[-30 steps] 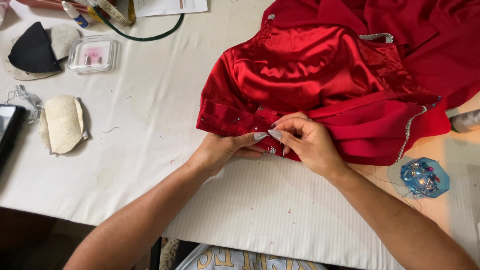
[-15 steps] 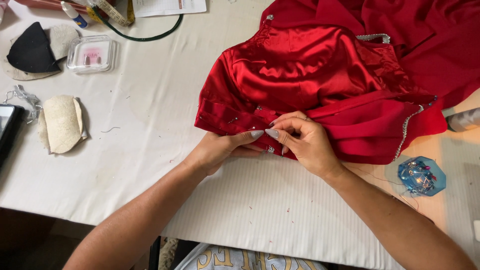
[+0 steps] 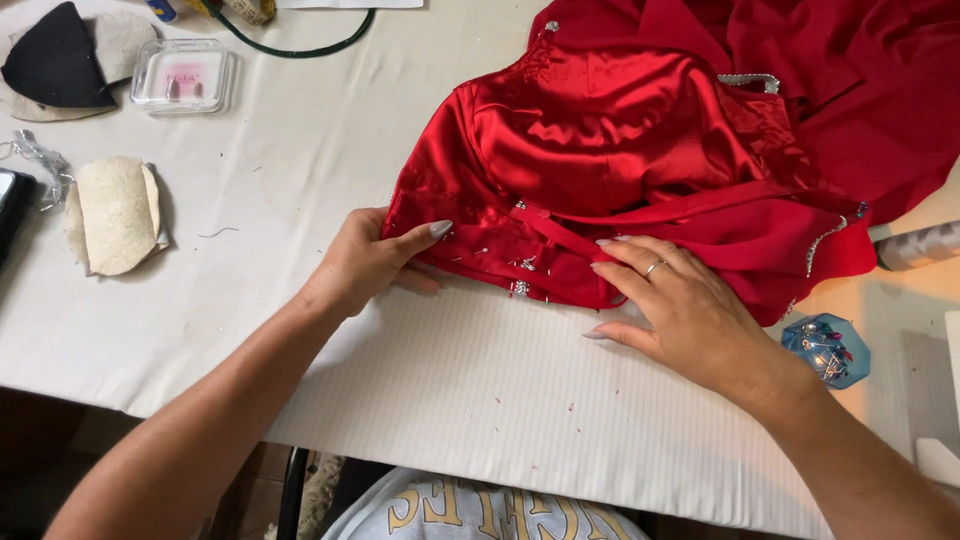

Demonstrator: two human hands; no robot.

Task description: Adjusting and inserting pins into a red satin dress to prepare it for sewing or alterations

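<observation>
On the white work table [image 3: 300, 200], a red satin garment [image 3: 620, 140] lies spread across the upper right, its lower hem edge running toward the person between the 2 hands. The left hand [image 3: 370, 262] grips the hem's left corner: the thumb lies on top of the fabric and the other fingers curl under it, so the hand is closed on the cloth. The right hand [image 3: 680, 310] rests flat and open on the hem further right, fingers spread and pressing the fabric down onto the table; a ring sits on 1 finger. The 2 hands are well apart, with a stretch of pinned hem between them. Several small pins [image 3: 522, 265] show in that stretch, along with a narrow red strap [image 3: 560, 235] crossing the fabric diagonally. A strip of sparkly trim [image 3: 822, 248] runs down the garment's right edge.

Just right of the right wrist sits a blue faceted pin holder [image 3: 825, 348]. A grey thread spool [image 3: 915, 246] lies at the right edge of the table. At the left, well apart from the hands, lie a beige bra cup [image 3: 112, 212], a black cup on another beige one [image 3: 55, 65], and a small clear plastic box [image 3: 183, 77]. A green cord [image 3: 300, 45] curves near the top edge.
</observation>
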